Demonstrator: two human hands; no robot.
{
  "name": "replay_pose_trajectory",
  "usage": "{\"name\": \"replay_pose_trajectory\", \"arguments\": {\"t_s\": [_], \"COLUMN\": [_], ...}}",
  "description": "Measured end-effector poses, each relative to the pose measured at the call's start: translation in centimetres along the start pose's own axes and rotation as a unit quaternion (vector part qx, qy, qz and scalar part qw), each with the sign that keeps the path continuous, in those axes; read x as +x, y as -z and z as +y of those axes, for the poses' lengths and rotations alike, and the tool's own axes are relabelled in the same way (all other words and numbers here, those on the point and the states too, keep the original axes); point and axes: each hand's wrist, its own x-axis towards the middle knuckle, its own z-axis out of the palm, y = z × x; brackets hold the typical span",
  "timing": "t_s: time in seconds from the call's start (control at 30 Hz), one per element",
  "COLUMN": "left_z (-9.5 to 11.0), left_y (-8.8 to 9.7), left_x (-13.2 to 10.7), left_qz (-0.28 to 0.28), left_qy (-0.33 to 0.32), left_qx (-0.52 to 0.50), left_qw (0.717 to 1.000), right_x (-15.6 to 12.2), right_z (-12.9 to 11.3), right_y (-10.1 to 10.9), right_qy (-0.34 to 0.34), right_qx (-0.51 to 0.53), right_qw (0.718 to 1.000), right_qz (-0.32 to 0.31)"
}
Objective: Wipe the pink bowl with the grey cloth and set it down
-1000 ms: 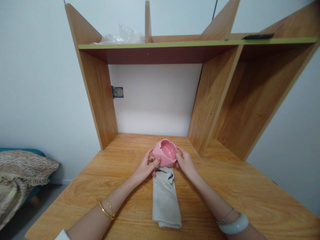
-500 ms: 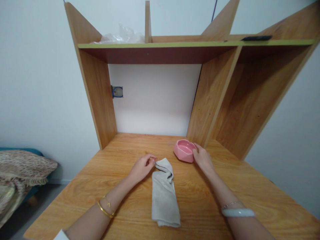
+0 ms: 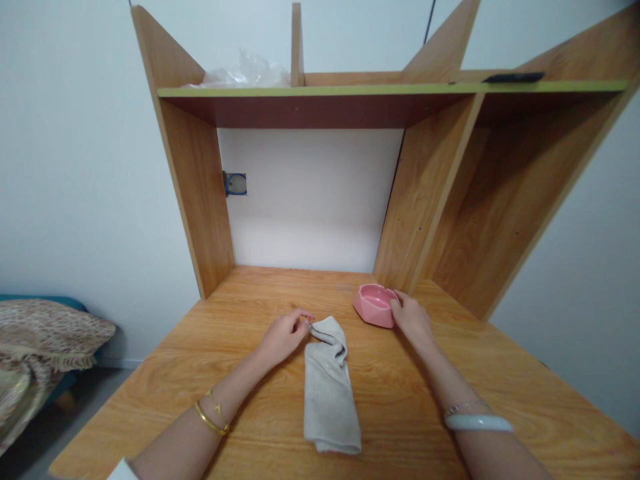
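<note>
The right hand (image 3: 411, 319) held a pink bowl (image 3: 376, 313) by its right side, with the thumb near the front of the rim and the other fingers partly hidden behind. The bowl had flat, slanted sides, and its opening faced up. It was over the counter (image 3: 270, 427), near the back, a little past the gray cloth (image 3: 331, 400) and to the right of it. The bowl and the cloth did not touch.

The left hand (image 3: 284, 339) was at the top left corner of the cloth. Its fingertips were close together there, but they were too small to tell if they pinched the cloth. The cloth lay long and folded, with a crumpled top end.

Gold bracelets (image 3: 211, 423) circled the left wrist, and a pale bangle (image 3: 479, 423) circled the right arm. Up on the shelf (image 3: 325, 89) sat a clear plastic bag (image 3: 245, 73).
</note>
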Motion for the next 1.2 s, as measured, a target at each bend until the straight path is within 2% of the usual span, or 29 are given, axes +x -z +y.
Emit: {"name": "replay_pose_trajectory", "arguments": {"t_s": [0.43,0.7,0.83,0.93,1.03,1.13,1.2], "left_z": [-0.7,-0.8,-1.1,-1.6,-2.0,-2.5,-2.9], "left_y": [-0.1,0.4,0.5,0.5,0.5,0.5,0.5], "left_x": [0.2,0.3,0.5,0.5,0.5,0.5,0.4], "left_qz": [-0.014,0.017,0.041,0.053,0.042,0.018,-0.004], "left_qy": [-0.001,0.022,0.013,-0.005,-0.019,-0.018,-0.008], "left_qx": [0.022,0.045,0.06,0.093,0.121,0.141,0.159], "left_qw": [1.0,0.999,0.997,0.994,0.992,0.99,0.987], "right_x": [0.0,-0.1,-0.8,-1.5,-2.3,-3.3,-3.8], "right_z": [0.2,-0.3,-1.5,-2.9,-4.3,-5.1,-5.2], "right_y": [0.0,0.6,1.5,1.8,0.6,-1.7,-3.3], "right_qy": [-0.029,-0.039,-0.05,0.014,0.158,0.308,0.362], "right_qx": [-0.019,-0.058,-0.119,-0.119,-0.058,0.028,0.062], "right_qw": [0.999,0.997,0.992,0.993,0.986,0.949,0.924], "right_qz": [-0.019,-0.043,-0.005,0.021,0.006,-0.06,-0.103]}}
